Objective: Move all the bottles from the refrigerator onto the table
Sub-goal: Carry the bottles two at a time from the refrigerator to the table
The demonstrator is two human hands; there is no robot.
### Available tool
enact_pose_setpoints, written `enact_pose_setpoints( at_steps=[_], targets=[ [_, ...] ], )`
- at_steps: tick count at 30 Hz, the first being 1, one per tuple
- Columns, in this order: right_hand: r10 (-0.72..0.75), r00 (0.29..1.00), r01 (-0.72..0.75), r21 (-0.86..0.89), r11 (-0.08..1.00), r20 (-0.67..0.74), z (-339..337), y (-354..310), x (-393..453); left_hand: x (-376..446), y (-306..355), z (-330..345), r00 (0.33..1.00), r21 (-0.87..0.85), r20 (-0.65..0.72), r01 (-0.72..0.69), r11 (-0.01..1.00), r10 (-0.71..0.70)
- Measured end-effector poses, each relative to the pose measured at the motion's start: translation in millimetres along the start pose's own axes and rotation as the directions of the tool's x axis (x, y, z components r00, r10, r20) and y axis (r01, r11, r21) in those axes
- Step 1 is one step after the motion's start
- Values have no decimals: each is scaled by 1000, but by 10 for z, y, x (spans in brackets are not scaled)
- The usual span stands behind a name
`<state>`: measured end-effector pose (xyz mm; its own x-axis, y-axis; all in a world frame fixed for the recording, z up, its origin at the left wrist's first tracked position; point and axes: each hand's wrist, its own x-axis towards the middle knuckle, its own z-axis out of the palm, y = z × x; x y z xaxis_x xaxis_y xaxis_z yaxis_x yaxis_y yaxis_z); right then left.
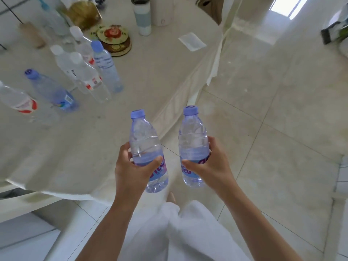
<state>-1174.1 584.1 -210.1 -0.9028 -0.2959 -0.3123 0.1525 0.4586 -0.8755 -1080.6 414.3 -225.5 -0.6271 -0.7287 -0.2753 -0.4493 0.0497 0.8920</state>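
My left hand (131,166) grips a clear water bottle with a pale blue cap (145,140), held upright over the near edge of the table (141,81). My right hand (211,166) grips a second blue-capped bottle (193,136), upright over the tiled floor just right of the table's edge. Both bottles are partly full. Several other water bottles (84,72) stand on the left part of the table, some with white caps, some with blue. The refrigerator is out of view.
A round decorated tin (114,38), a white-and-grey tumbler (144,19), a white appliance (160,12) and a folded paper (192,41) sit farther back on the cloth-covered table. Glossy floor tiles (273,110) spread to the right. My legs in white trousers are below.
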Motion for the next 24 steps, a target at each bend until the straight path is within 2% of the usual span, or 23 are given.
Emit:
enact_pose_setpoints(
  at_steps=[8, 14, 17, 20, 24],
  targets=[
    [-20, 983, 33, -73, 997, 181, 262, -426, 826, 583, 140, -30, 983, -49, -165, 73, 996, -80],
    [-78, 925, 133, -122, 984, 373, 553, -741, 1466, 944, 215, -26, 920, -97, -343, 164, 982, -187],
    [-118, 860, 213, -139, 967, 496, 666, -914, 1753, 1096, 267, -20, 867, -136, -442, 187, 973, -228],
    [-154, 762, 305, -139, 942, 629, 808, -1129, 2001, 1215, 321, -9, 796, -171, -541, 213, 962, -272],
    [-152, 650, 377, -142, 915, 745, 1018, -1256, 2219, 1279, 350, -7, 716, -248, -613, 226, 942, -333]
  ],
)
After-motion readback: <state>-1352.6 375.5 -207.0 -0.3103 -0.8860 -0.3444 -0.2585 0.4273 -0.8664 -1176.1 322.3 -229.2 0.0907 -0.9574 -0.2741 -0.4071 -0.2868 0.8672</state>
